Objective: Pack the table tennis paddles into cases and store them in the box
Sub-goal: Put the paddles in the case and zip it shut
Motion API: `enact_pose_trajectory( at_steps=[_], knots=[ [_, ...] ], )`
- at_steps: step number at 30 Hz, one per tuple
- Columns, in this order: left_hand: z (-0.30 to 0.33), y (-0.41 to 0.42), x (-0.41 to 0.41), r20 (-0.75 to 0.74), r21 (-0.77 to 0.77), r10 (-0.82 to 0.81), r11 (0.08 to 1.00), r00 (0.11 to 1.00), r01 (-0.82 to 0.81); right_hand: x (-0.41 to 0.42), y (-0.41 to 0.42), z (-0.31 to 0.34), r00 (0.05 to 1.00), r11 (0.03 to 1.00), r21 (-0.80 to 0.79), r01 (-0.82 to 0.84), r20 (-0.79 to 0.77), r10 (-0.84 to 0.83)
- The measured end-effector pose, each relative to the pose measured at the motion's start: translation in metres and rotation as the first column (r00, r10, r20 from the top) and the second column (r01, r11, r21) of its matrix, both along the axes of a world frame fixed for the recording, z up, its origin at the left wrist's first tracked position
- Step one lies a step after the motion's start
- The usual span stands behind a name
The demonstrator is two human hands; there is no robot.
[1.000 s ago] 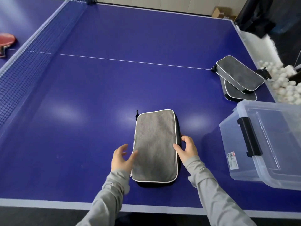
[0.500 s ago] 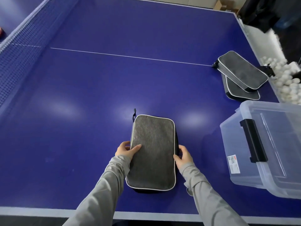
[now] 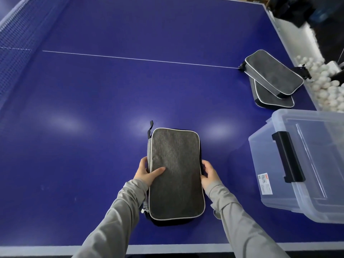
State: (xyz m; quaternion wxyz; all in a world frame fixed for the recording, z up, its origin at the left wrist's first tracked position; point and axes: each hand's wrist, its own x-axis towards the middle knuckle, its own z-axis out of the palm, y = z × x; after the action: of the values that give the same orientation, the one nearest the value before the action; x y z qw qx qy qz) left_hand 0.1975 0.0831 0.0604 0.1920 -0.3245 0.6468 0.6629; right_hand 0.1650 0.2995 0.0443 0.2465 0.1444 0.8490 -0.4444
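A grey paddle case (image 3: 176, 174) with white piping lies zipped on the blue table near the front edge, its zipper pull at the near left corner. My left hand (image 3: 148, 173) grips its left edge with the thumb on top. My right hand (image 3: 209, 173) holds its right edge. A clear plastic storage box (image 3: 305, 168) with a black latch stands at the right, its lid on. Two more grey cases (image 3: 272, 79) lie stacked at the far right. No paddle is visible.
The table's net (image 3: 20, 43) runs along the left. A trough of white balls (image 3: 323, 84) sits beyond the right table edge. The white front edge of the table (image 3: 167, 247) runs just below the case.
Both hands closed in from beside the case to gripping its two long edges. The case's left edge has lifted slightly, showing its side wall. The view tilted down.
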Motion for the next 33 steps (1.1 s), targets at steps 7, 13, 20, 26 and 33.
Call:
enact_pose_trajectory(
  at_steps=[7,13,20,26,33],
  knots=[
    [0.001,0.009,0.0,-0.016,-0.009,0.128,0.992,0.992,-0.129,-0.006,0.007,0.005,1.0,1.0,0.023,-0.012,-0.007,0.012],
    [0.012,0.02,0.002,-0.055,0.017,0.38,0.925,0.923,-0.379,0.015,0.009,0.041,0.897,0.99,0.092,0.11,-0.438,-0.059],
    [0.039,0.017,-0.015,-0.082,0.023,0.663,0.748,0.744,-0.664,0.091,-0.024,0.065,0.63,0.968,0.22,0.12,-0.771,0.097],
    [0.06,0.022,-0.027,-0.086,0.065,0.79,0.613,0.607,-0.788,0.093,-0.069,0.073,0.637,0.95,0.301,0.082,-0.749,0.182],
    [0.072,0.025,-0.029,-0.12,0.076,0.831,0.553,0.543,-0.829,0.078,-0.076,0.076,0.625,0.954,0.269,0.13,-0.77,0.132]
  ],
)
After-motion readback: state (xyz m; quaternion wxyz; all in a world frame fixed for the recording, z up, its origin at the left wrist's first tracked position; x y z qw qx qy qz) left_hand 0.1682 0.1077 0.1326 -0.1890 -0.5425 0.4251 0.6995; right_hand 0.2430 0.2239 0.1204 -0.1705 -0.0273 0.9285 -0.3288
